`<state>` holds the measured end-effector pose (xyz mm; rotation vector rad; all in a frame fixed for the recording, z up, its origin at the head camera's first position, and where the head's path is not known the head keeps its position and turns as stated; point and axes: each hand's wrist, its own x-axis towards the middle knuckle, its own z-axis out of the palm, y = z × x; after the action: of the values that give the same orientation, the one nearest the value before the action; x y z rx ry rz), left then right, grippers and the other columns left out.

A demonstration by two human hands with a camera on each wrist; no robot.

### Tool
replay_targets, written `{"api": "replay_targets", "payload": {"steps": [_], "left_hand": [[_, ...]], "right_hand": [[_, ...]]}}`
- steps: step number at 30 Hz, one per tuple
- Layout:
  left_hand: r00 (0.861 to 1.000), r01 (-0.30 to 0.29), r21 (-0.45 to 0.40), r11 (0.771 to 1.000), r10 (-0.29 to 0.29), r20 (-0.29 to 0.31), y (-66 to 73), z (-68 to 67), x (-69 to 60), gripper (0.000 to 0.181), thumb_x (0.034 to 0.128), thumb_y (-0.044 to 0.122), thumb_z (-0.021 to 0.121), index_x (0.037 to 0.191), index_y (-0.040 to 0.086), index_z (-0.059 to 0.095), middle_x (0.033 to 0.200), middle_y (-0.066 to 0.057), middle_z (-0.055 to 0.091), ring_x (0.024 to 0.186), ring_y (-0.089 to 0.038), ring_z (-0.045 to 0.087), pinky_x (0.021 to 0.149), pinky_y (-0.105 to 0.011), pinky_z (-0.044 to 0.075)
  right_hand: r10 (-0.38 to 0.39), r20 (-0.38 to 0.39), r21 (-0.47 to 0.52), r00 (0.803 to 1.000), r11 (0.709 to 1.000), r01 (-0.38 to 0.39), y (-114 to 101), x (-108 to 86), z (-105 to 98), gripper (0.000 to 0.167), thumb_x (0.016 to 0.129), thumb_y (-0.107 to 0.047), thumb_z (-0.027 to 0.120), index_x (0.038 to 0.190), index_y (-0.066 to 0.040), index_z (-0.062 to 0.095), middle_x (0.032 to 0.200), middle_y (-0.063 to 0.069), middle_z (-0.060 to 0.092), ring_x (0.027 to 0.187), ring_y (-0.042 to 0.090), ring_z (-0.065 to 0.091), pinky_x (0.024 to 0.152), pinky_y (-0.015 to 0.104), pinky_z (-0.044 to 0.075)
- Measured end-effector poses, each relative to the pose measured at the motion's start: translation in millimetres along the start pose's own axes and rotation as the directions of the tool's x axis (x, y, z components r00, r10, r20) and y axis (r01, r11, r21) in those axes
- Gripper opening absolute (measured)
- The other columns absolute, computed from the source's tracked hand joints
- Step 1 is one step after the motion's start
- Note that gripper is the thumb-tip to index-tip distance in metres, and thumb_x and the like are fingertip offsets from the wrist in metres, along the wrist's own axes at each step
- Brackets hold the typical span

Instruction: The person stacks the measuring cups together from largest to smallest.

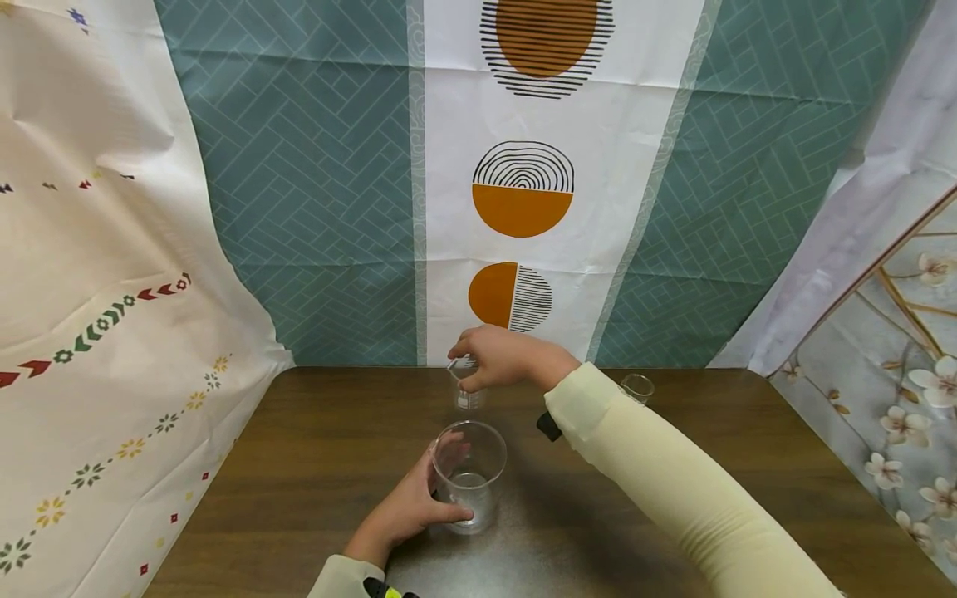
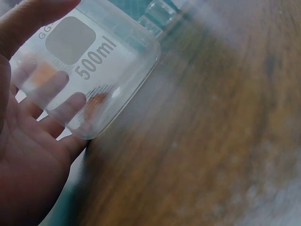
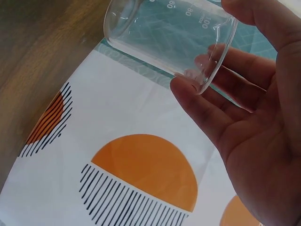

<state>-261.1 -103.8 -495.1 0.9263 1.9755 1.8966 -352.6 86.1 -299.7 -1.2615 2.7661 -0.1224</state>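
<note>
My left hand (image 1: 414,498) grips a large clear beaker (image 1: 489,498), thumb on its near side and fingers round the far side. The beaker's wall, marked 500ml (image 2: 96,56), shows up close in the left wrist view. Beyond it, my right hand (image 1: 501,357) reaches across and holds a smaller clear beaker (image 1: 469,397) near its rim. In the right wrist view, white graduation marks run along this small beaker (image 3: 160,42), and my thumb and fingers (image 3: 195,96) are at its rim. I cannot tell whether the small beaker touches the table.
Another small glass beaker (image 1: 638,387) stands at the back right of the brown wooden table (image 1: 299,465), partly behind my right sleeve (image 1: 658,482). A patterned cloth (image 1: 508,116) hangs behind the table's back edge. More printed cloths hang at both sides.
</note>
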Motion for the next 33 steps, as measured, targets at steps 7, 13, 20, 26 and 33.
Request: {"api": "replay_targets", "payload": {"steps": [7,13,20,26,33], "left_hand": [[1.000,-0.008,0.000,1.000,0.008,-0.005,-0.2,0.6,-0.3,0.098,0.0724,0.009,0.084,0.148,0.006,0.022,0.153,-0.024,0.032,0.143,-0.030,0.033,0.109,-0.016,0.032],[1.000,-0.010,0.003,1.000,0.010,-0.013,-0.6,1.1,-0.3,0.100,0.0709,0.009,0.085,0.148,0.006,0.022,0.153,-0.024,0.033,0.142,-0.030,0.034,0.109,-0.017,0.032],[1.000,-0.017,0.012,1.000,0.018,-0.010,-1.3,0.4,-0.2,0.096,0.0721,0.009,0.084,0.147,0.010,0.025,0.152,-0.023,0.035,0.141,-0.034,0.034,0.108,-0.017,0.033],[1.000,0.004,0.011,1.000,-0.004,-0.006,-1.4,0.1,-0.9,0.094,0.0733,0.010,0.083,0.147,0.015,0.025,0.152,-0.018,0.037,0.142,-0.037,0.033,0.108,-0.017,0.033],[1.000,-0.009,0.018,1.000,0.009,-0.006,-1.6,-0.2,-0.3,0.096,0.0729,0.010,0.083,0.148,0.010,0.023,0.151,-0.022,0.036,0.141,-0.039,0.033,0.108,-0.018,0.034]], "right_hand": [[-0.001,-0.004,-0.009,1.000,1.000,0.001,-2.1,-0.4,-2.3,0.048,0.086,-0.033,0.068,0.127,-0.009,0.063,0.127,0.005,0.063,0.112,0.022,0.062,0.097,0.032,0.049],[-0.006,-0.004,0.004,1.000,1.000,0.006,-4.7,-2.6,-6.3,0.047,0.086,-0.032,0.068,0.126,-0.008,0.065,0.126,0.006,0.064,0.108,0.023,0.062,0.095,0.032,0.050],[-0.007,0.002,-0.008,1.000,1.000,0.007,-7.6,-5.8,-10.5,0.045,0.086,-0.032,0.069,0.125,-0.010,0.065,0.125,0.005,0.064,0.101,0.019,0.064,0.090,0.030,0.052],[-0.010,0.008,-0.005,1.000,1.000,0.010,-11.4,-8.9,-12.6,0.045,0.086,-0.034,0.069,0.125,-0.011,0.066,0.124,0.003,0.064,0.098,0.016,0.063,0.089,0.028,0.052],[-0.027,0.002,-0.013,1.000,1.000,0.027,-16.6,-13.0,-16.2,0.046,0.085,-0.033,0.069,0.124,-0.009,0.066,0.123,0.004,0.065,0.098,0.019,0.063,0.088,0.029,0.052]]}}
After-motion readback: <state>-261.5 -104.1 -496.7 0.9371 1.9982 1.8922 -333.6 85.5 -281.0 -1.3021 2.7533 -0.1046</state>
